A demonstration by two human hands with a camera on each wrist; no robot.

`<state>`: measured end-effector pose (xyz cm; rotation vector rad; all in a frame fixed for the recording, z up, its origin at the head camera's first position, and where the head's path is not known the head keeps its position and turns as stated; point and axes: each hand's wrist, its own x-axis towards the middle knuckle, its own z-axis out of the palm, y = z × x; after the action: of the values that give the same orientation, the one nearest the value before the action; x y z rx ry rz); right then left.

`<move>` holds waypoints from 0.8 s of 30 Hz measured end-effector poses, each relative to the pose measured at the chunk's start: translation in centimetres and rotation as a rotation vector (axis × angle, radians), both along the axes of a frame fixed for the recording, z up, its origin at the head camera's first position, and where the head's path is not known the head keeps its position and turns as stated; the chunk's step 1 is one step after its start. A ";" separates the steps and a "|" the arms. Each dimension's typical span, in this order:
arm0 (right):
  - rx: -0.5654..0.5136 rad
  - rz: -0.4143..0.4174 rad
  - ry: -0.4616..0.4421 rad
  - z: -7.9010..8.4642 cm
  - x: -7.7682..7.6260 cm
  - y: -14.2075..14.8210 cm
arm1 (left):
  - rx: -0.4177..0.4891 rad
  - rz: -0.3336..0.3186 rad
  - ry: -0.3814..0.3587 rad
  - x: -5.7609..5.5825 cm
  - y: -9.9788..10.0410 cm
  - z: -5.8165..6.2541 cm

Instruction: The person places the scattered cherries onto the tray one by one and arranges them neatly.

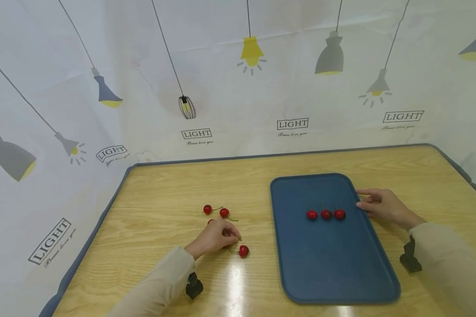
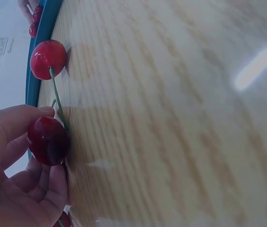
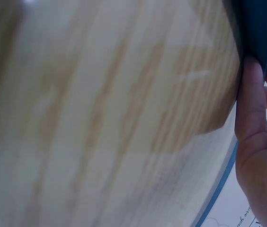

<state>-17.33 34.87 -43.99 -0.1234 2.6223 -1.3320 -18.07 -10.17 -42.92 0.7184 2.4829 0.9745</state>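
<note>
My left hand is low over the wooden table, left of a blue tray. In the left wrist view its thumb and curled fingers close around a dark red cherry, a bit of green stem showing past the fingertip. A brighter cherry with a long stem lies just beyond. My right hand grips the tray's right rim, thumb and fingers on either side of it. On the tray, three cherries sit in a row: one left, one middle, one right.
Behind my left hand lie two stemmed cherries, one farther left and one nearer the tray. Another cherry is mostly hidden by the hand. A white curtain printed with lamps surrounds the table.
</note>
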 end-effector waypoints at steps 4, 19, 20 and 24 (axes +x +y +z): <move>0.015 0.000 0.004 0.0 0.0 0.0 | 0.013 -0.013 -0.010 -0.1 -0.1 -0.1; -0.004 0.011 0.011 0.0 0.1 0.1 | 0.077 0.025 0.018 -0.9 1.3 0.6; -0.006 0.010 0.010 0.0 0.1 0.1 | 0.090 0.028 0.018 -0.9 1.5 0.7; -0.007 0.013 0.015 0.0 0.1 0.1 | 0.144 0.040 0.009 -1.0 2.4 1.1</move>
<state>-17.23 34.96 -44.00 -0.1526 2.6248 -1.3415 -19.07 -7.75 -41.83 0.7209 2.4626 1.1770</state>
